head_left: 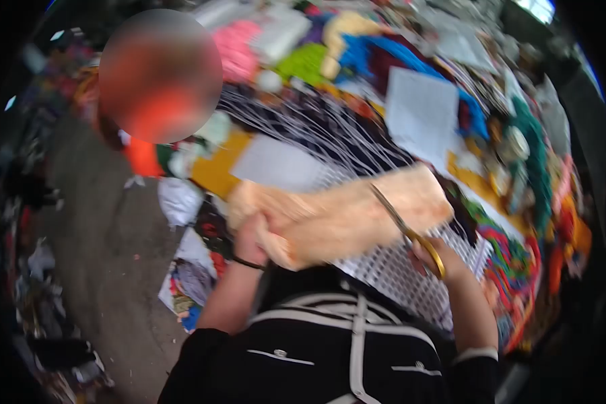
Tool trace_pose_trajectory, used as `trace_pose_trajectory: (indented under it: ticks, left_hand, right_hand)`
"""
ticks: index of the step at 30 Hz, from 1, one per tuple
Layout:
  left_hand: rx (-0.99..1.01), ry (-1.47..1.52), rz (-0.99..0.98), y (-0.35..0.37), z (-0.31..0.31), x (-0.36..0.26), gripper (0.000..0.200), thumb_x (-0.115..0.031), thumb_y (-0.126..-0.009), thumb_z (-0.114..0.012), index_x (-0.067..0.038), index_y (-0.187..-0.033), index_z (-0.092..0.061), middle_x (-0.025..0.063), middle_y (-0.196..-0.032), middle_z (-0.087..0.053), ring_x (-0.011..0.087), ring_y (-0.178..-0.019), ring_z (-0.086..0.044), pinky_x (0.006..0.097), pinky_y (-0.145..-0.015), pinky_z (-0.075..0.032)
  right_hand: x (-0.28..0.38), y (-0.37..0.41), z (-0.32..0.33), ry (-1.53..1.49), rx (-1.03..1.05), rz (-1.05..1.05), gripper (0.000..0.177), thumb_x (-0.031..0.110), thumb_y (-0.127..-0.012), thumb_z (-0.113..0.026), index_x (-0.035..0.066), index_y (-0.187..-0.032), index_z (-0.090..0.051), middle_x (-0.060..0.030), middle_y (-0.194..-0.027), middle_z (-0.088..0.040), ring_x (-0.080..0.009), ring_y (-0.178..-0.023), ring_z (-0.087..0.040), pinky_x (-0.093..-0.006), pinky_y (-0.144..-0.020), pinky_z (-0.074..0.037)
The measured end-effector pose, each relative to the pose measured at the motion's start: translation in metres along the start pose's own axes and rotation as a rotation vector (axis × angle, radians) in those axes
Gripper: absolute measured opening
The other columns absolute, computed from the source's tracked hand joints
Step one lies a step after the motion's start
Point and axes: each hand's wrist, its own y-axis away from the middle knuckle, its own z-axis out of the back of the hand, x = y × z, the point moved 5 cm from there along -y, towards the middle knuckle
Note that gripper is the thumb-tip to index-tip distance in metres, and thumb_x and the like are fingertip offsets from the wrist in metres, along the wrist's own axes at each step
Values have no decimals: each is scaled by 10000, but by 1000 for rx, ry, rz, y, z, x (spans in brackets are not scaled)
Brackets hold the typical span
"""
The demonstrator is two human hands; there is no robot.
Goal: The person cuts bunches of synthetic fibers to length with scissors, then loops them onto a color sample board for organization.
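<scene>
A long, soft peach-coloured hank of yarn [343, 225] stretches across in front of my body, blurred by motion. My left hand [251, 241] is closed around its left end, where the strands bunch and fold over. In my right hand [429, 256] is a pair of scissors [400, 223] with gold handles, the fingers wrapped round the loops. The scissors' blades point up and left and lie over the right part of the hank.
White perforated sheeting [400, 273] lies beneath the hank. Dark yarn with white strands [316, 124], a white paper sheet [421, 111] and colourful hanks crowd the table. At the left is a person in orange [143, 156] beside the grey floor [114, 249].
</scene>
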Motion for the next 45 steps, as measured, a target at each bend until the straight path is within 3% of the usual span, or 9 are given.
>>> trace_pose_trajectory:
  ticks: [11,17,25,27,29,31,33,37,45]
  left_hand:
    - [-236,54,70,4,-6,2,177,-224,-831,-554,-83,-935,-581,55,-803,-596,175,-645,-538,351,-640,-460]
    - [-246,49,50,2,-3,1,186,-219,-834,-551,-68,-943,-558,70,-813,-596,177,-659,-542,340,-645,-469]
    - [-285,62,45,6,-12,1,191,-236,-841,-544,-58,-909,-561,76,-793,-585,188,-665,-549,347,-648,-476]
    - [-260,35,23,7,-21,-2,211,-261,-845,-540,-54,-868,-569,69,-771,-574,181,-666,-548,351,-652,-478]
    - [62,61,36,-7,3,5,238,-293,-860,-524,-65,-903,-572,101,-844,-599,232,-754,-576,369,-662,-500]
    - [353,109,49,-9,-14,1,253,-315,-868,-513,-73,-904,-575,97,-853,-596,222,-772,-564,365,-719,-489]
    - [-99,-97,-30,5,-20,-5,239,-312,-863,-535,-83,-913,-577,69,-852,-596,200,-768,-550,355,-733,-469]
    - [-231,-76,1,4,3,-10,222,-296,-845,-580,-91,-931,-575,17,-857,-599,155,-730,-534,327,-697,-449]
    - [-234,-82,21,3,5,-11,206,-290,-842,-575,-119,-957,-584,-9,-851,-606,171,-730,-533,340,-651,-455]
  right_hand:
    - [-13,-4,-8,-278,-42,20,325,331,-845,-634,21,-840,-539,-9,-570,-498,-95,-461,-463,-218,-441,-392]
    - [-8,9,-10,-320,31,127,462,424,-809,-652,10,-950,-502,-12,-661,-477,-95,-588,-475,-222,-510,-403]
    - [18,14,-15,-280,-84,374,540,547,-751,-658,29,-818,-520,3,-550,-484,-83,-416,-447,-199,-394,-341]
    - [28,15,-16,-264,-139,419,572,573,-743,-650,28,-851,-516,-1,-591,-493,-76,-469,-464,-197,-431,-350]
    - [28,21,-12,-256,-129,465,616,585,-740,-645,13,-932,-520,-4,-649,-501,-74,-540,-475,-200,-482,-371]
    - [19,27,-7,-95,-106,391,745,706,-740,-523,-2,-973,-511,3,-669,-495,-80,-539,-455,-211,-481,-353]
    - [7,38,3,-51,-48,244,703,663,-768,-538,-6,-985,-514,-1,-692,-503,-75,-572,-469,-202,-507,-376]
    - [-25,53,13,-16,108,-124,615,571,-807,-574,-17,-984,-539,5,-647,-510,-63,-536,-486,-207,-492,-390]
    - [-30,54,2,20,113,-219,597,595,-792,-575,9,-906,-556,13,-598,-493,-75,-521,-488,-213,-482,-396]
